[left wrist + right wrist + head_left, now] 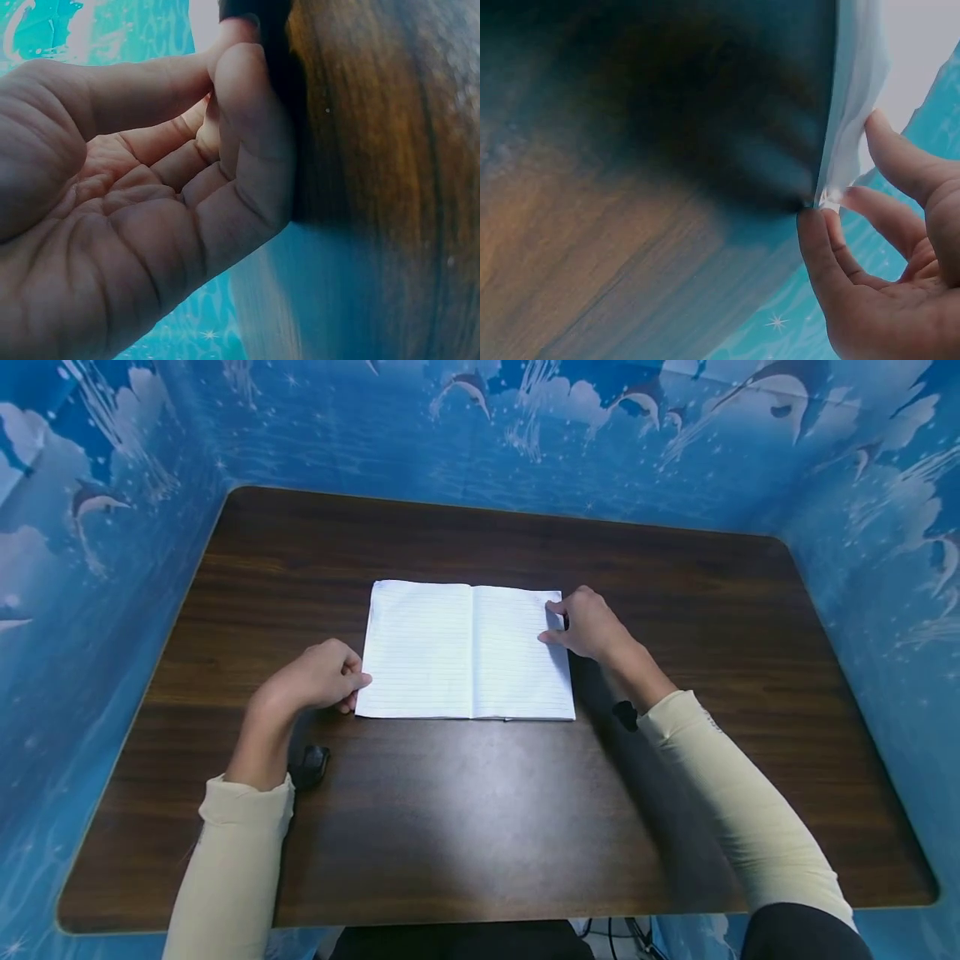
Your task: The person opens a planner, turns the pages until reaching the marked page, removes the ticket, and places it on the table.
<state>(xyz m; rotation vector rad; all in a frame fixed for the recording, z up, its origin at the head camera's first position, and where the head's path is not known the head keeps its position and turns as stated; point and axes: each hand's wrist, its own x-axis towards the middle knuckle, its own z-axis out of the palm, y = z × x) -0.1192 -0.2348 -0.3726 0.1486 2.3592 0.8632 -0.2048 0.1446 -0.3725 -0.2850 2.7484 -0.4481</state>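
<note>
dark wood table (480, 827), walled by blue dolphin-print backdrop (525, 435). left hand (318, 677): fingers loosely curled, holding nothing, thumb tip touching the near left corner of the notebook. lined notebook (465, 647): lying open and flat, mid-table. right hand (588, 622): fingertips (881, 142) on the right page edge, thumb beneath it, pinching the sheets.
</note>
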